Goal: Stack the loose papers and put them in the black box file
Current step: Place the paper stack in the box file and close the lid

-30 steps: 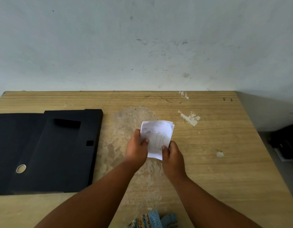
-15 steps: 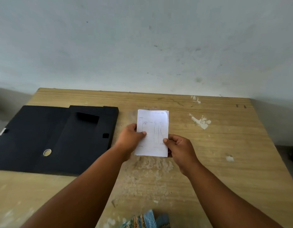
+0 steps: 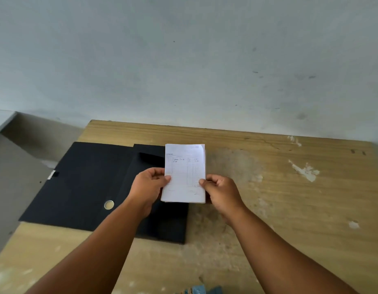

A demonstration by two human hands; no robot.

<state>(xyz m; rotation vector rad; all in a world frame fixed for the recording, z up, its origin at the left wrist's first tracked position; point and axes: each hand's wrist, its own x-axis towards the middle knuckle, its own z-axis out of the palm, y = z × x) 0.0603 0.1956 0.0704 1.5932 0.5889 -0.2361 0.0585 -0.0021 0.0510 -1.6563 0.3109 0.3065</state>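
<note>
Left hand (image 3: 148, 184) and right hand (image 3: 221, 190) pinch opposite edges of the squared paper stack (image 3: 185, 174), held upright above the open black box file (image 3: 82, 183) on the wooden surface (image 3: 300, 209).

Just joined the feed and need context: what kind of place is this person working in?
Probably a plain office or study corner, though that is a guess. A worn wooden desk stands against a bare, scuffed wall, and an open black box file lies beside the stack of papers held in both hands.

Faint ruled table and handwriting on the top paper (image 3: 185, 172), perhaps a form, nothing legible
</note>
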